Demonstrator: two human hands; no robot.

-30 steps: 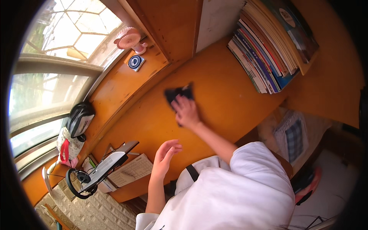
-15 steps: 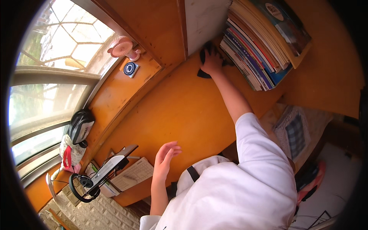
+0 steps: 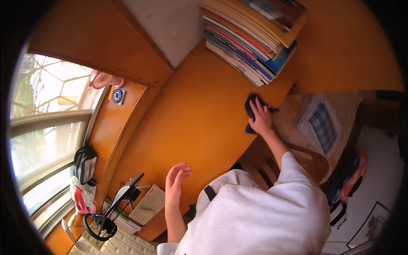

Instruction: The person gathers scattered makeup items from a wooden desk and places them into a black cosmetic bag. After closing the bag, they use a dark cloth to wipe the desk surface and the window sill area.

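Observation:
My right hand presses a black cloth onto the orange-brown wooden desk, close to the desk's near right edge. Its fingers lie over the cloth, which sticks out around them in dark folds. My left hand is raised over the near side of the desk, fingers loosely curled and apart, holding nothing. A tall stack of books and folders stands on the desk beyond my right hand.
At the left are a monitor seen edge-on, a white keyboard and black headphones. A black bag and a pink fan sit along the window ledge. To the right is a plaid cushion.
My right hand has drawn the cloth from the far corner beside the books to the desk's near right edge. The view has turned, and my left hand stays raised, empty.

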